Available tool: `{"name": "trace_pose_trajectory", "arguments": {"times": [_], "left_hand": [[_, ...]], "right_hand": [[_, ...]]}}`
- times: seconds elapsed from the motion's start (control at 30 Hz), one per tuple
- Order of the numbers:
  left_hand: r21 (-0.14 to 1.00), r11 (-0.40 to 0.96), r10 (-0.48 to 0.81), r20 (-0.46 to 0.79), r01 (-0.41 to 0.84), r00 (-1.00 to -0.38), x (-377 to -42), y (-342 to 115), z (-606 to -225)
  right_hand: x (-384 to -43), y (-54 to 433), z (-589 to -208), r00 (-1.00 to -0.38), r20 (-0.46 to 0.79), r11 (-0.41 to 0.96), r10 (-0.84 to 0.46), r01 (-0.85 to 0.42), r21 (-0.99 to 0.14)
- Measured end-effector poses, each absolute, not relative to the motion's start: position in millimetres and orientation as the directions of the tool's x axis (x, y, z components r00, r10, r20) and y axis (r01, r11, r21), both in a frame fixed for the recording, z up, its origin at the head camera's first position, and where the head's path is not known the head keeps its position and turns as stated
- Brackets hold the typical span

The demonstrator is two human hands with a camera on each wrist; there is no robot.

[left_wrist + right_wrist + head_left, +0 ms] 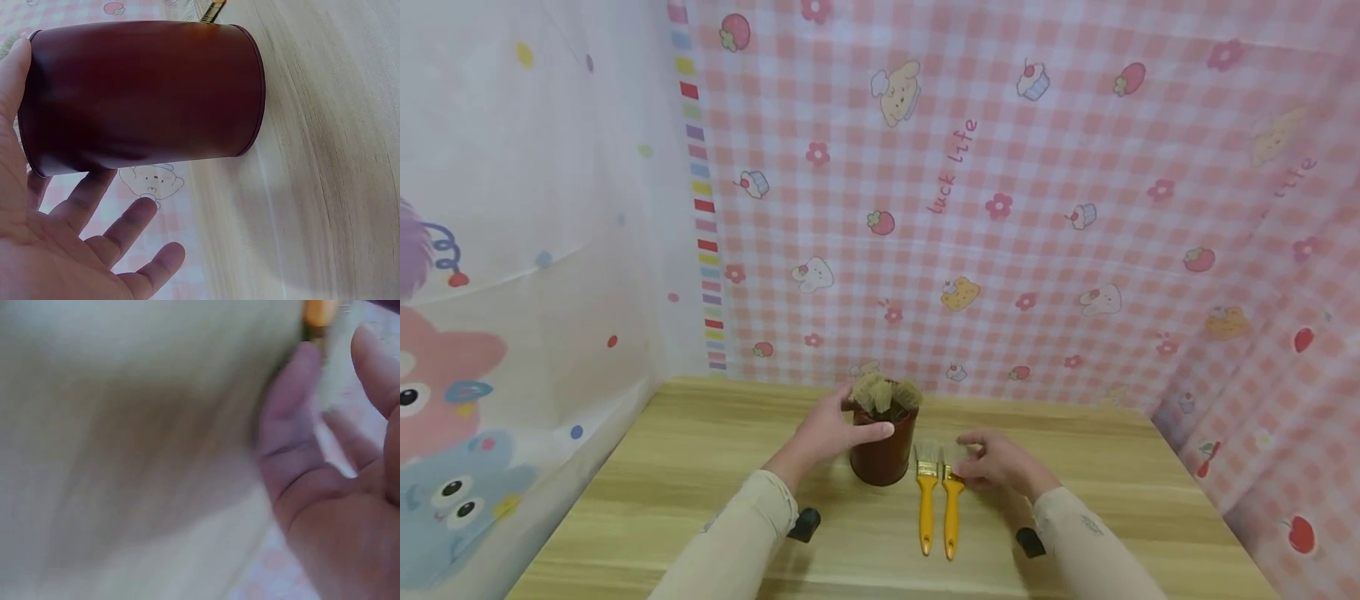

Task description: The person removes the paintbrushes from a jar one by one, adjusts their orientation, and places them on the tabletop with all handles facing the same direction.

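A dark red-brown cylindrical pot (880, 454) stands upright on the table, with fuzzy beige tufts (874, 393) sticking out of its top. My left hand (829, 435) grips the pot near its rim, thumb in front. In the left wrist view the other fingers (134, 222) spread below the pot (144, 97). To the right of it two paintbrushes with yellow handles lie side by side: a left one (927, 508) and a right one (952, 517), bristles away from me. Beside the right paintbrush's metal band is my right hand (1000, 462), fingers loosely bent, holding nothing I can see.
The wooden table (700, 442) ends at a pink checked cloth (1037, 250) hung behind it. A white patterned cloth (550, 208) hangs on the left side. Black pieces (805, 525) show beneath both wrists.
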State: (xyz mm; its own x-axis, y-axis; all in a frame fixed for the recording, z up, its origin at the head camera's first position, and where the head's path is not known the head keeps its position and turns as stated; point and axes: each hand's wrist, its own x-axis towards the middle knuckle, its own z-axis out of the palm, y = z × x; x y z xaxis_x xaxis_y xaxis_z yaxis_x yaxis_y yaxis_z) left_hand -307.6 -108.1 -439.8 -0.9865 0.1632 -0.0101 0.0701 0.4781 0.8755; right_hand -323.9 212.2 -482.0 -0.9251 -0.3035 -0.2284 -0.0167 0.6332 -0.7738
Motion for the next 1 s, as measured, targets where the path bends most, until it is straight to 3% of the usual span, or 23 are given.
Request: {"name": "trace_pose_trajectory", "arguments": {"times": [0.17,0.37,0.5,0.8,1.0], "left_hand": [[0.878,0.475,0.162,-0.021,0.059,-0.987,-307.2,-106.9,-440.3],[0.882,0.466,0.169,-0.01,0.071,-0.986,-309.0,-107.6,-440.3],[0.883,0.464,0.173,-0.013,0.07,-0.985,-308.3,-108.0,-440.0],[0.891,0.445,0.187,0.009,0.093,-0.982,-305.9,-107.3,-437.5],[0.881,0.467,0.174,-0.01,0.074,-0.985,-307.1,-107.5,-438.2]], "right_hand": [[-325.0,204.0,-464.7,-0.963,-0.141,0.685,-0.229,-0.057,-0.726],[-326.3,165.3,-429.8,-0.95,0.082,0.512,-0.302,-0.234,-0.826],[-322.1,132.5,-418.4,-0.946,0.149,0.581,-0.289,-0.297,-0.757],[-324.5,99.4,-403.5,-0.958,0.227,0.749,-0.176,-0.28,-0.6],[-328.0,108.4,-391.9,-0.956,0.269,0.639,-0.118,-0.28,-0.716]]}}
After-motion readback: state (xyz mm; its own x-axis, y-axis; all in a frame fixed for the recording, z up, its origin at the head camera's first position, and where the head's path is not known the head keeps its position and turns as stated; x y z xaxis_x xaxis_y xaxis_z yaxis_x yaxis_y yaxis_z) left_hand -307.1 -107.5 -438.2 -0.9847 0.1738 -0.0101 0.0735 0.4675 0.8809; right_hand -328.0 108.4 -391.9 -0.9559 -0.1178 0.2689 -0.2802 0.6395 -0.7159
